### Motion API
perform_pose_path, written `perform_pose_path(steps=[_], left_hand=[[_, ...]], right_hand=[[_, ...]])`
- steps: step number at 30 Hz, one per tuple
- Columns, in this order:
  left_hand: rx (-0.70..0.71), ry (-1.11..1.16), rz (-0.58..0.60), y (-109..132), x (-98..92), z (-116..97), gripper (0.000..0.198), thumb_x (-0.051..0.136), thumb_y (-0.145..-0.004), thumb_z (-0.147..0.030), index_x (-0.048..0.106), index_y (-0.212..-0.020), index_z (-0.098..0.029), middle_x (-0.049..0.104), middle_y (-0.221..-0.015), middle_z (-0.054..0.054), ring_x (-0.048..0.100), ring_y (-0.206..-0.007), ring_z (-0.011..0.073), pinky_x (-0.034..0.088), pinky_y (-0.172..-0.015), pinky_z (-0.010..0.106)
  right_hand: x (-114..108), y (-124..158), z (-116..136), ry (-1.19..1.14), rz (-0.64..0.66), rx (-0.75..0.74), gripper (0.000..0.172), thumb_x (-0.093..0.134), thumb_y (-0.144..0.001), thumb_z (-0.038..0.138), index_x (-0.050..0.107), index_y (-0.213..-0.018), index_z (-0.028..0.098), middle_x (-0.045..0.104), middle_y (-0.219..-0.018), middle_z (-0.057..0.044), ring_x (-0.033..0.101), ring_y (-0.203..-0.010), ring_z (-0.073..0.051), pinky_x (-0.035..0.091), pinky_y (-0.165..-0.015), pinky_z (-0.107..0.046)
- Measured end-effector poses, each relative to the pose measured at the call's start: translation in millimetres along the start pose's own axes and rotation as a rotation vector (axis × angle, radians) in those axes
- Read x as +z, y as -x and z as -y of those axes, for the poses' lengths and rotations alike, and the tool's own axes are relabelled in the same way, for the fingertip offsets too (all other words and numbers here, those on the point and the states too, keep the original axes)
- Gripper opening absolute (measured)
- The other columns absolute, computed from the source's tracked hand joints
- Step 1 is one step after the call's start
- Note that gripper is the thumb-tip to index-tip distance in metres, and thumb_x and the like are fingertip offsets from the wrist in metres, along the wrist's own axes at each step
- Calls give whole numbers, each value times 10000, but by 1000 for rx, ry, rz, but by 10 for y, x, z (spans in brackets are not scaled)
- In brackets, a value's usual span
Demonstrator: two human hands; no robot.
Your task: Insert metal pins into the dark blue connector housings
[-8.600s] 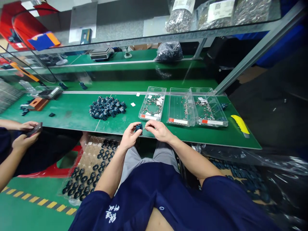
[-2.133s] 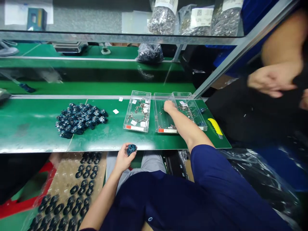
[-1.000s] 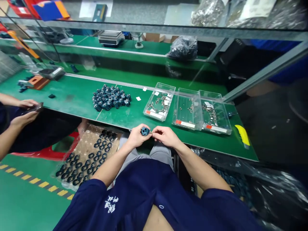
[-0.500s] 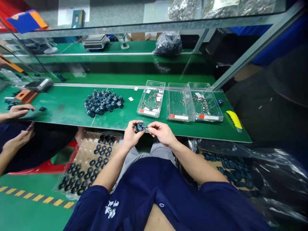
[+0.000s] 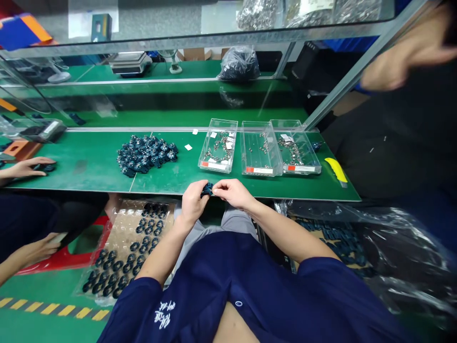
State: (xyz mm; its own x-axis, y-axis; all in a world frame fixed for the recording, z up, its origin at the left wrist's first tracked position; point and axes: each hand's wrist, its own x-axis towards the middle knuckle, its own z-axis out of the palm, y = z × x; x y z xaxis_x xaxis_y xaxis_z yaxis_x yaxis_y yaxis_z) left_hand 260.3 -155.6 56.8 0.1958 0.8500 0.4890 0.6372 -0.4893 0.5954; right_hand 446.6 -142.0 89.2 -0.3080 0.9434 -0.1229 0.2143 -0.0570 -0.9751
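Note:
Close to the bench's front edge, my left hand (image 5: 193,201) is closed around a small dark plastic part (image 5: 206,190). The fingertips of my right hand (image 5: 234,192) are pinched together at the right side of that part; what sits between them is too small to make out. Beyond my hands lies a heap of similar dark parts with metal bits (image 5: 146,155), to the left. Clear plastic trays stand ahead to the right: one (image 5: 213,165), a second (image 5: 246,152) and a third (image 5: 314,164), with small metal pieces and white paper scraps inside.
A yellow utility knife (image 5: 335,171) lies at the bench's right end. At left, a co-worker's hand (image 5: 30,168) rests on the bench. Another person's hand (image 5: 400,62) reaches in at upper right. Below the bench, a plastic tray (image 5: 123,228) carries black rings. A metal shelf frame (image 5: 221,40) spans above.
The dark part has turned in my left hand, and my right fingertips are closer against it. Another person's hand has appeared at upper right. The co-worker's hand now covers a dark piece.

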Motion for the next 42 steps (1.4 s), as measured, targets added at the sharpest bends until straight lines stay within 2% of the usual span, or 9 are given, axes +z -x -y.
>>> perform_pose_path(steps=[7,13,19,23,30,32,35,38,42], left_hand=[[87,-69,35,17,51,83,421,521,-829,-88,628,-1219,-205,696,-1162,113,641,-1124,260,502,-1023,433],[173,-51,92,-35,74,89,399,511,-847,-98,632,-1213,-200,700,-1150,120,641,-1119,259,503,-1017,431],[187,-119,81,-86,154,107,393,518,-843,-105,639,-1206,-196,710,-1162,107,656,-1111,247,513,-1015,415],[141,-50,71,-106,222,112,382,571,-822,-129,658,-1186,-205,723,-1154,97,672,-1102,245,526,-1006,397],[35,95,101,-152,447,-8,377,649,-802,-196,678,-1177,-218,735,-1144,76,696,-1063,243,543,-994,389],[-16,140,126,-187,530,-69,370,682,-796,-231,682,-1166,-219,733,-1154,81,699,-1059,249,545,-997,402],[-232,302,165,-256,627,-146,442,766,-755,-322,658,-1168,-205,736,-1146,100,712,-1040,262,574,-959,421],[-416,560,183,-324,651,-175,536,814,-711,-381,608,-1160,-172,724,-1172,138,715,-1059,273,578,-966,442],[-488,754,201,-362,615,-177,506,779,-754,-392,578,-1151,-150,672,-1273,174,675,-1154,290,564,-996,478]], right_hand=[[28,-68,-34,38,-8,136,110,672,-714,254,690,-703,147,567,-508,25,431,-424,-65,283,-397,-182],[-58,-118,-88,-132,66,366,135,736,-670,230,632,-623,156,550,-488,21,425,-385,-58,234,-343,-172],[-11,-116,-235,-133,-106,199,125,760,-697,220,655,-705,154,575,-496,36,437,-401,-54,293,-360,-158],[-58,-141,-299,-312,-107,264,218,823,-661,180,609,-691,152,582,-489,38,487,-416,-65,351,-365,-145],[-323,-82,-303,-561,-26,469,171,713,-732,48,576,-668,130,613,-485,7,544,-428,-62,429,-404,-118],[-410,-19,-301,-583,-28,468,166,715,-734,62,573,-684,132,610,-493,15,551,-432,-61,442,-415,-120],[-740,107,-298,-480,55,287,125,738,-758,164,618,-761,129,683,-636,-17,610,-512,-82,461,-427,-139],[-1429,186,-308,-166,45,137,145,699,-826,268,671,-842,127,725,-770,-56,644,-579,-109,468,-443,-171],[-2526,-10,-378,436,-493,248,110,623,-881,218,691,-869,133,727,-810,-78,635,-637,-125,471,-556,-218]])
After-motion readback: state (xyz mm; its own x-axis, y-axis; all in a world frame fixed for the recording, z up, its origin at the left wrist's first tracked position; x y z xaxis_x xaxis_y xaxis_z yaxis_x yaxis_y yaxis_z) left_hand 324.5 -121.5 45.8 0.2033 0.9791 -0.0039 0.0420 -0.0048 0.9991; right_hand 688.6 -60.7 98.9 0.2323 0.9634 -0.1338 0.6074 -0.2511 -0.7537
